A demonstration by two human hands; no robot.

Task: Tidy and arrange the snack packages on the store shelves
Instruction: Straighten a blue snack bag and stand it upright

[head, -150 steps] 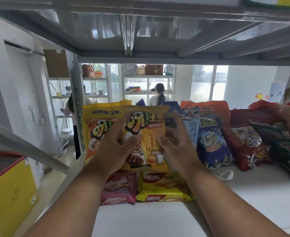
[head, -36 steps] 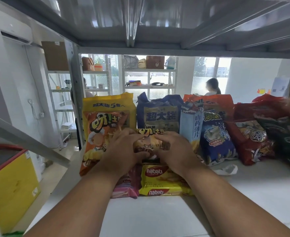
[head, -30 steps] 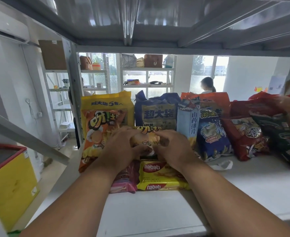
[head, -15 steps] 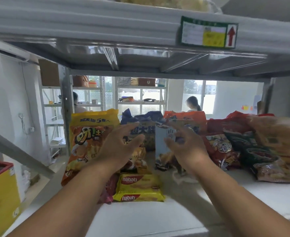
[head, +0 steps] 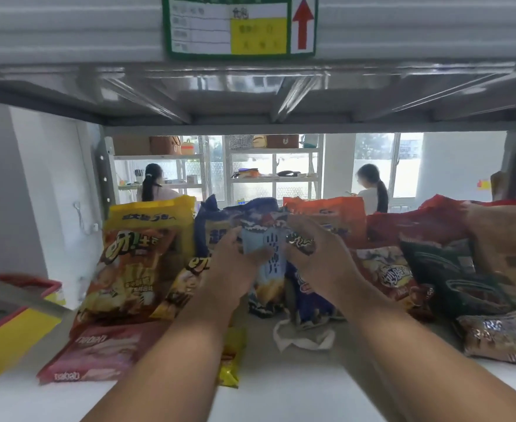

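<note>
- Nearest the shelf's (head: 281,400) front edge, a pink wafer pack (head: 98,354) lies flat at the left, with a yellow wafer pack (head: 231,360) just beside it, partly hidden under the left forearm.
- Mid-shelf, a pale blue snack bag (head: 269,269) stands upright between the two hands. The left hand (head: 235,266) pinches its upper left edge with thumb and fingers; the right hand (head: 314,260) has its fingers curled at the upper right edge, apparently gripping it, though blur hides the contact.
- Risk: the bag is held only at the top, so its base could swing into the dark blue bag (head: 308,303) touching it on the right and tip that over.
- Behind, the large yellow chip bag (head: 138,257) leans at the left end; a nudge from the left forearm may slide it off the open side.
</note>
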